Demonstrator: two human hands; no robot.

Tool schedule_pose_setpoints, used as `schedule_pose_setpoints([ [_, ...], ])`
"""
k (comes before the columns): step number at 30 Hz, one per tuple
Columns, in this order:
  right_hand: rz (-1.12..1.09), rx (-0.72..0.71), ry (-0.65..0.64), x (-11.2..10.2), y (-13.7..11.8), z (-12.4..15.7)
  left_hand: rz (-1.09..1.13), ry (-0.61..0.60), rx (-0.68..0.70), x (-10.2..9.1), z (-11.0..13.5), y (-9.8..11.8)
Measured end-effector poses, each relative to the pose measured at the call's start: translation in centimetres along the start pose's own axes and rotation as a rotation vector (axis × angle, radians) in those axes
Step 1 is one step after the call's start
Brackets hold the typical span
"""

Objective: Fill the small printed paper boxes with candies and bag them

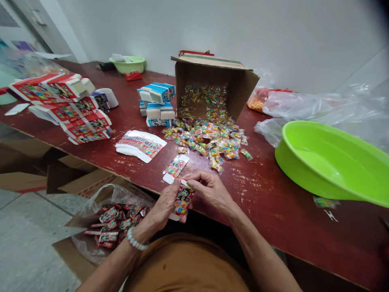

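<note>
A small printed candy box (183, 200), red and black with a cartoon figure, is held upright at the table's front edge. My left hand (165, 202) grips its left side, with the thumb near the top and fingertips showing underneath. At its top edge, my right hand (209, 188) pinches with thumb and fingers at the white flap. A white bottom flap sticks out below. Just beyond lies a flat carton (176, 166) of the same print. Behind it are a fanned stack of flat cartons (139, 144) and a heap of small candy packets (209, 138).
The packets spill from a tipped cardboard box (243, 91). Blue bundled cartons (158, 97) and red bundled cartons (82, 109) stand left. A green basin (304, 170) sits right, by clear plastic bags (310, 103). Below the table's left edge, a plastic-lined box holds filled boxes (111, 225).
</note>
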State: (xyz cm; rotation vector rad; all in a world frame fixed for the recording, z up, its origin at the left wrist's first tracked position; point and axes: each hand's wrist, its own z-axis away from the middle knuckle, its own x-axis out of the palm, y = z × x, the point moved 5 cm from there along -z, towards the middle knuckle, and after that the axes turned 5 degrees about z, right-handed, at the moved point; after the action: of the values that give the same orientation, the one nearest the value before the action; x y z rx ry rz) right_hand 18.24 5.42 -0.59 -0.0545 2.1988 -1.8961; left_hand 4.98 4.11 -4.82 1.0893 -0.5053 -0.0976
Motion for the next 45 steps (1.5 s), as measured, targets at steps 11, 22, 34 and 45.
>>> schedule_pose_setpoints([
  [11,0.364,-0.129,0.126,-3.7,0.1,-0.4,0.218,-0.061,-0.003,1.9,0.0,0.6],
  [22,0.95,0.032,0.405,-9.3,6.5,-0.8,0.095,0.006,-0.026,-2.0,2.1,0.0],
  [34,-0.039,0.161,0.255,-2.1,1.9,2.0,0.268,0.194,0.091,-3.7,0.8,2.6],
  [45,0.224,0.057,0.145,-2.2,-0.9,0.5,0.15,-0.224,-0.039,2.1,1.1,-0.4],
])
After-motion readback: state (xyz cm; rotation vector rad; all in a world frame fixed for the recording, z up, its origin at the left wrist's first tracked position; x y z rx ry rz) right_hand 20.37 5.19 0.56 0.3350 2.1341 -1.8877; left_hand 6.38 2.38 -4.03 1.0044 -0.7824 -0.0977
